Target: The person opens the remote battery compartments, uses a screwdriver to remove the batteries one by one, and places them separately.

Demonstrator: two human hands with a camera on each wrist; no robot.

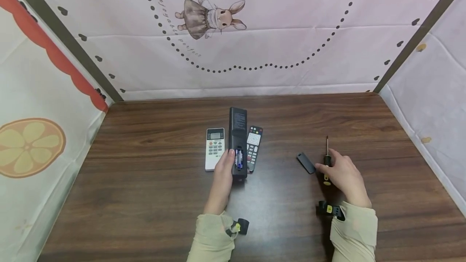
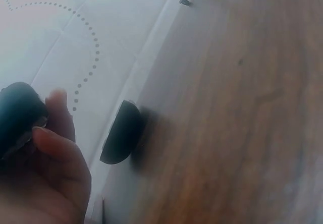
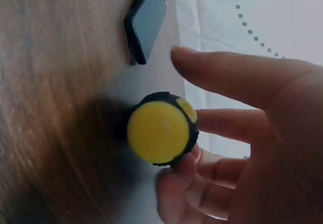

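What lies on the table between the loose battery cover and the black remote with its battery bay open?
Nothing visible: bare table separates the battery cover from the black remote. The right hand touches the cover's right end, by the screwdriver; the left hand holds the remote.

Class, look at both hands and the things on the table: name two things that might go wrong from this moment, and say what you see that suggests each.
1. The black remote lies with its battery bay open and batteries exposed; the left hand gripping its lower end might tip it and spill them.
2. The battery cover lies loose beside the right hand, which is at the screwdriver; a careless move could knock the cover away.
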